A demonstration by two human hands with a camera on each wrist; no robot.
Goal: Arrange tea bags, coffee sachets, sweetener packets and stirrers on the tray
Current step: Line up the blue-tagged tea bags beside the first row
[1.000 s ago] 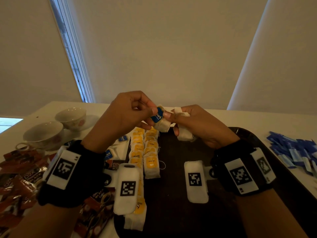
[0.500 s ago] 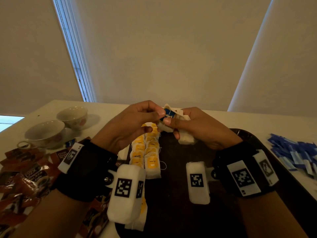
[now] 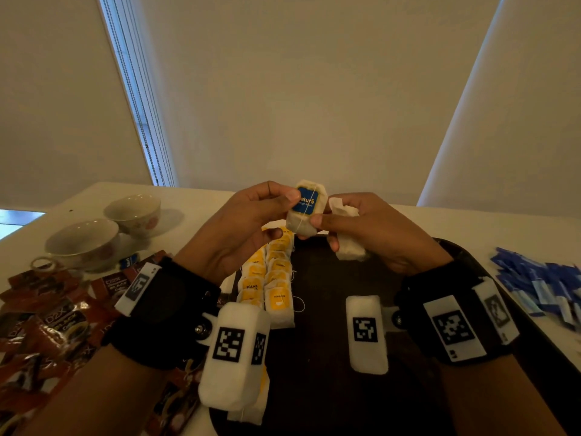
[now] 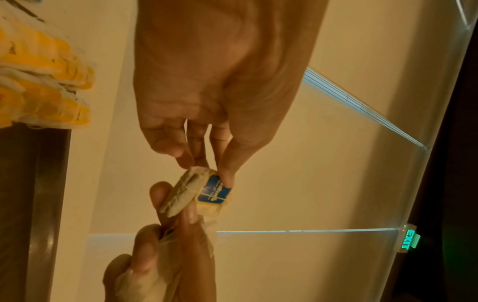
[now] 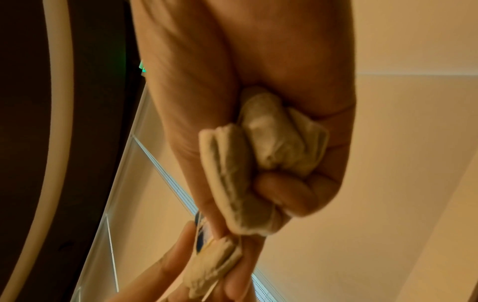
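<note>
Both hands hold one blue-tagged tea bag [image 3: 304, 212] in the air above the tray [image 3: 330, 278]. The left hand [image 3: 239, 228] pinches its top corner at the tag; the right hand [image 3: 374, 231] pinches its lower edge while its curled fingers clutch spare bags [image 3: 347, 243], probably two. To place it well, let the left hand take it alone, keep the string against the tag, and lay it flat beside the yellow rows [image 3: 270, 278], matching their overlap.
</note>
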